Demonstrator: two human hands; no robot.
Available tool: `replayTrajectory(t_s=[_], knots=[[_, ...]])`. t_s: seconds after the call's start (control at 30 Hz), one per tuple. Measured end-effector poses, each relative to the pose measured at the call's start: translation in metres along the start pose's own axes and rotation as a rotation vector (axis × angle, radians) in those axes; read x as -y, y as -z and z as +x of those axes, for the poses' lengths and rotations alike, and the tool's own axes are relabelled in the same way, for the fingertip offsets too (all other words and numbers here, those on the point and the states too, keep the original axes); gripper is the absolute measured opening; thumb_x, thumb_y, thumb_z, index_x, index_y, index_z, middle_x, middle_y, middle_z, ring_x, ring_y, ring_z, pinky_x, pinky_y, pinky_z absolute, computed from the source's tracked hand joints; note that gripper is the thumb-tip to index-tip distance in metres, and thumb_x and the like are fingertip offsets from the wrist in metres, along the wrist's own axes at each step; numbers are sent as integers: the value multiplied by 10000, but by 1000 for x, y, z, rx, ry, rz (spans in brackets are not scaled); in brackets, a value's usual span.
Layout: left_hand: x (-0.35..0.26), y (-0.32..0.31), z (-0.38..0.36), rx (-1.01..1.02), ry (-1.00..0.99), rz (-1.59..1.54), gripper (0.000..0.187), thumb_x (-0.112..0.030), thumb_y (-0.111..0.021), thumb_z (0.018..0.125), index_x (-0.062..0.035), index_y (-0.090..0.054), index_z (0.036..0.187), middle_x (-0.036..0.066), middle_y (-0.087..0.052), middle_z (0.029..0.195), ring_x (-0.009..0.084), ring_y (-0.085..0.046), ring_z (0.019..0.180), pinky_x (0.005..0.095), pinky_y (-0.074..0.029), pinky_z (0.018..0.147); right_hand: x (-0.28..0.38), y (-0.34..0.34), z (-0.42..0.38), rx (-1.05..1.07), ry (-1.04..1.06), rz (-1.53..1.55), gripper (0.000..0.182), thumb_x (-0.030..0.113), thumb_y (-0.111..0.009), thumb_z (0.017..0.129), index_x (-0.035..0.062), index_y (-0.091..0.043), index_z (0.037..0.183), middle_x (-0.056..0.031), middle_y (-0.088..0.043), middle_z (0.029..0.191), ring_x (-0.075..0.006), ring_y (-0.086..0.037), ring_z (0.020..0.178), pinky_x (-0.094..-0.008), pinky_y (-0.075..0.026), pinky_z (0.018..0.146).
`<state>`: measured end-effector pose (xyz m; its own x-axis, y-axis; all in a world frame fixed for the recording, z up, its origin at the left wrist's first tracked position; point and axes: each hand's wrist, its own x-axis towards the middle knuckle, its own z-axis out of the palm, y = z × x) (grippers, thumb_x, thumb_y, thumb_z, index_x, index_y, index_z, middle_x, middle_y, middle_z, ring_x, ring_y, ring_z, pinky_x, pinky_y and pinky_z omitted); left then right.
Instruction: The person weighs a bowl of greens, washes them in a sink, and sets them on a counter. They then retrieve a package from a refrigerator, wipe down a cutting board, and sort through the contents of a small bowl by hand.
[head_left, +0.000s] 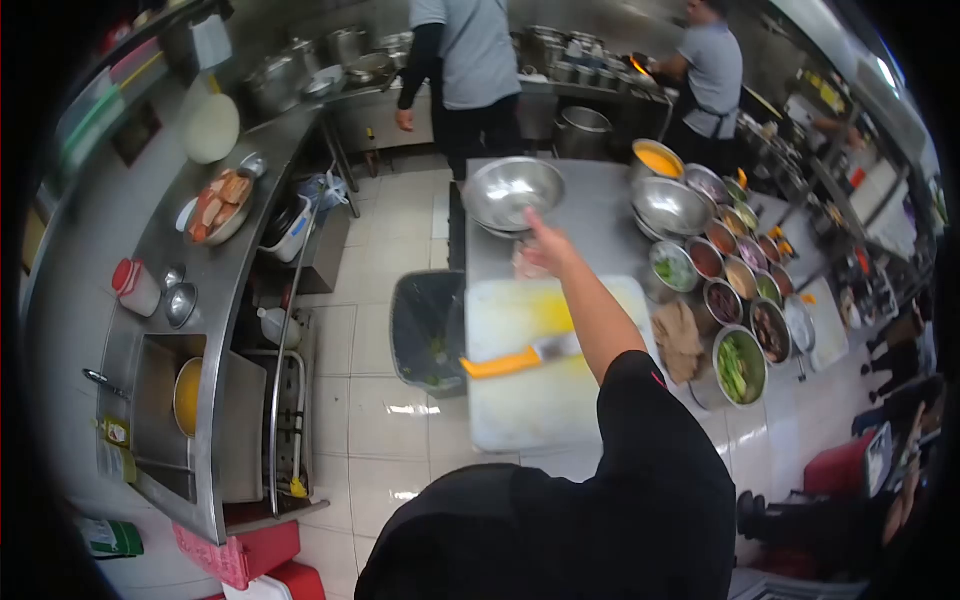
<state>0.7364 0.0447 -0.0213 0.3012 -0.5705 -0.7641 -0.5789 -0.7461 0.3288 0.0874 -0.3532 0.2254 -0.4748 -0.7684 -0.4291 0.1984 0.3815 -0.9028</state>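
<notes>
My right hand [541, 248] reaches across to the near rim of a wide steel mixing bowl [512, 190]. Its thumb lies over the rim and the fingers are below, closed on the bowl's edge, somewhat blurred. Under that bowl, part of another metal rim shows. Nearer to me lies a white cutting board [520, 415] with a yellow stain in its upper part. Across the board rests a knife with a yellow-orange handle [500, 364], its blade partly smeared and pointing toward my forearm. My left hand is out of the picture.
Right of the board stand several metal containers of ingredients, one with green vegetables [738, 368], beside a brown cloth [678, 342]. A dark bin [428, 325] stands left of the table. A sink counter [232, 200] runs along the left. Two people [465, 50] stand at the back.
</notes>
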Motion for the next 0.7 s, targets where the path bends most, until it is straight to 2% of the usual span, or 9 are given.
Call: replayTrajectory(t_s=[0.07, 0.13, 0.27, 0.37, 0.43, 0.53, 0.6, 0.63, 0.7], knots=[[-20, 20, 32, 34, -24, -55, 427, -401, -594, 884, -8, -677, 1031, 169, -674, 826, 304, -669, 758, 423, -515, 652, -5, -19, 61, -2, -50, 169, 731, 605, -692, 817, 3, -558, 1209, -96, -601, 980, -204, -591, 685, -309, -522, 564], [-36, 47, 70, 78, -56, -49, 408, -384, -599, 890, -7, -666, 1029, 154, -666, 808, 284, -662, 735, 409, -509, 624, -33, -22, 130, -140, -64, 312, 430, 371, -640, 880, 101, -548, 1202, -117, -603, 825, -222, -591, 620, -294, -464, 453], [-73, 123, 155, 176, -124, 52, 369, -350, -610, 902, -4, -645, 1026, 125, -649, 772, 245, -647, 687, 381, -498, 566, -5, -57, 79, -543, -61, 322, 267, 222, -543, 910, 69, -563, 1128, -117, -625, 852, -228, -602, 617, -300, -456, 442], [-120, 198, 218, 219, -230, 192, 342, -325, -618, 911, -1, -630, 1023, 102, -637, 745, 216, -635, 651, 360, -489, 523, -30, -38, 103, -532, -26, 479, 326, 298, -565, 936, 36, -559, 1130, -146, -638, 888, -241, -629, 635, -334, -502, 462], [-182, 251, 246, 217, -326, 274, 325, -308, -624, 917, 0, -619, 1021, 88, -628, 727, 196, -628, 628, 346, -483, 495, -23, -48, 66, -529, 13, 596, 397, 377, -598, 943, 26, -560, 1125, -140, -642, 898, -234, -638, 635, -350, -524, 472], [-306, 303, 301, 257, -402, 34, 333, -297, -626, 921, 10, -598, 1050, 76, -619, 709, 174, -604, 588, 330, -474, 472, -2, -83, -2, -138, -223, 605, 480, 456, -655, 908, 37, -545, 1114, -83, -604, 940, -208, -635, 762, -340, -561, 615], [-380, 319, 355, 295, -477, -49, 398, -269, -621, 923, 25, -575, 1187, 107, -662, 902, 177, -610, 702, 309, -506, 613, 9, -119, -38, -125, -94, 407, 505, 483, -651, 907, 48, -547, 1139, -69, -608, 932, -199, -634, 756, -326, -559, 623], [-431, 331, 341, 298, -523, 23, 437, -262, -615, 926, 45, -555, 1231, 134, -668, 1014, 191, -636, 807, 314, -521, 697, 14, -134, -47, -116, -32, 306, 517, 497, -649, 906, 53, -548, 1152, -62, -610, 928, -195, -634, 753, -319, -559, 627], [-506, 332, 325, 278, -641, 62, 485, -283, -613, 927, 65, -540, 1256, 195, -666, 1080, 241, -667, 906, 346, -527, 781, 28, -156, -47, -79, 15, 380, 509, 469, -618, 935, 55, -550, 1223, -79, -629, 978, -200, -642, 778, -335, -562, 679]])
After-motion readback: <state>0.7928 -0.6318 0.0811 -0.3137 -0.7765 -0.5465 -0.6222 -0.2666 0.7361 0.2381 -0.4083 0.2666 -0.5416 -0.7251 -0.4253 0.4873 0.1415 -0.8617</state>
